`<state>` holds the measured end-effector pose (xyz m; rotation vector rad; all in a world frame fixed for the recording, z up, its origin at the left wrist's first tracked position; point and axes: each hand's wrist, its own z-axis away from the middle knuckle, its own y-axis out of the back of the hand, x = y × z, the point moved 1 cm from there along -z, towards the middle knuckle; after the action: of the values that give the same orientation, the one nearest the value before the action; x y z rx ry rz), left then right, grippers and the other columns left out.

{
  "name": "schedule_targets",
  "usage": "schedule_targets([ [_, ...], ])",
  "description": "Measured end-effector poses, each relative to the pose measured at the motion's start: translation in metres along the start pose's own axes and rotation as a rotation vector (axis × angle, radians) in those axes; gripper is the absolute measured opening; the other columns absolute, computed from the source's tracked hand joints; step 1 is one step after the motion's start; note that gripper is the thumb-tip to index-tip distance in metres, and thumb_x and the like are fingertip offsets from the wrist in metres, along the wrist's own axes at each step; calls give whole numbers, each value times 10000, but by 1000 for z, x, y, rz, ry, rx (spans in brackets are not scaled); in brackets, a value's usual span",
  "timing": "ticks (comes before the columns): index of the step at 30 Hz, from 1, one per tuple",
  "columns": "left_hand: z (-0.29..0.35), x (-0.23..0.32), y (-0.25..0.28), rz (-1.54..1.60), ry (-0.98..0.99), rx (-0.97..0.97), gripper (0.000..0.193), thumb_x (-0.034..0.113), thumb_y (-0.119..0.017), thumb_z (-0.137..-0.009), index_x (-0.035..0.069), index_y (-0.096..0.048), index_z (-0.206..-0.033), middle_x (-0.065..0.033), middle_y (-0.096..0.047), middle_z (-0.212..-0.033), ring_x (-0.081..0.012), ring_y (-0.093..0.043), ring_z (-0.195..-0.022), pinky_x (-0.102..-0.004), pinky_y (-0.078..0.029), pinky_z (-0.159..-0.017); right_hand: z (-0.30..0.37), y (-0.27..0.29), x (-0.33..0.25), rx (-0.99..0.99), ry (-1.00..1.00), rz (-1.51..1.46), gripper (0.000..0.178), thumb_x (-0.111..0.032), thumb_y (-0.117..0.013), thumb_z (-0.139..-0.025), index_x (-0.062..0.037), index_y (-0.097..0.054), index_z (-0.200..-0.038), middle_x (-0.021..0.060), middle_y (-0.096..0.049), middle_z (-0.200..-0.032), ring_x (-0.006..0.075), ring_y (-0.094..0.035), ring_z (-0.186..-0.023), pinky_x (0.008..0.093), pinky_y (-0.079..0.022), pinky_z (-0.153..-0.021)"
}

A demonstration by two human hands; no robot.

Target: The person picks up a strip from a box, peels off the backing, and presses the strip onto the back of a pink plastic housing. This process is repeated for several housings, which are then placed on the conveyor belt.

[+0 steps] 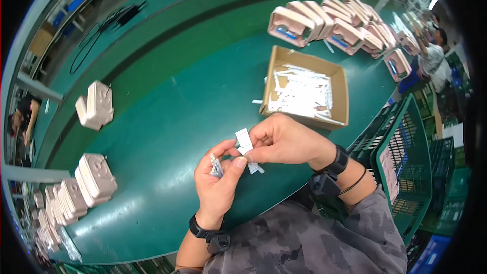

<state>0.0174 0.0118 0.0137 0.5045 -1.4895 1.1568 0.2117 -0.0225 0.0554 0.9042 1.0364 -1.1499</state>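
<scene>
Both hands meet above the green table in front of my body. Between thumb and fingers, my left hand (219,180) pinches the lower part of a small white strip (244,139) with tiny dark dots. My right hand (284,141) grips the same strip from the other side, thumb against it. More short white ends stick out below the fingertips, and I cannot tell whether they belong to the same piece. A few small grey-white pieces (216,167) lie tucked in my left palm. Just beyond my right hand stands an open cardboard box (339,83) heaped with loose white strips (299,91).
Pale pink plastic housings (291,25) stand in rows at the far right; more housings (95,178) line the left edge. Green plastic crates (406,162) stand beside my right arm. A black cable (109,25) lies at the far left. Other people (436,61) sit farther off.
</scene>
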Motion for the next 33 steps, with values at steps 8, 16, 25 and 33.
schedule_targets([
  [8,25,-16,46,33,154,119,200,114,-694,-995,19,-661,-1167,-11,-642,-893,-26,-520,-671,-201,-385,-528,-34,-45,42,-50,-72,-178,213,-170,-743,-949,-11,-699,-813,-29,-632,-680,26,-532,-587,216,-385,-518],
  [16,16,-11,69,214,110,301,202,273,-576,-1071,74,-573,-1037,1,-555,-761,-67,-462,-637,-232,-347,-492,-33,-47,47,-46,-141,-140,226,-195,-747,-951,-19,-701,-817,-33,-616,-668,30,-516,-584,226,-385,-524],
  [25,15,-2,74,526,270,224,193,275,-512,-1097,85,-544,-1098,-15,-558,-761,-81,-440,-575,-244,-359,-487,-42,-62,39,-139,-54,152,247,-212,-744,-947,-6,-677,-827,-33,-566,-641,47,-458,-600,269,-378,-529],
  [33,36,-14,73,14,203,201,179,179,-684,-1013,29,-667,-1109,34,-592,-750,-17,-429,-543,-196,-310,-465,-49,-71,34,-235,-11,230,263,-219,-732,-938,10,-669,-824,20,-602,-649,99,-509,-600,306,-407,-547],
])
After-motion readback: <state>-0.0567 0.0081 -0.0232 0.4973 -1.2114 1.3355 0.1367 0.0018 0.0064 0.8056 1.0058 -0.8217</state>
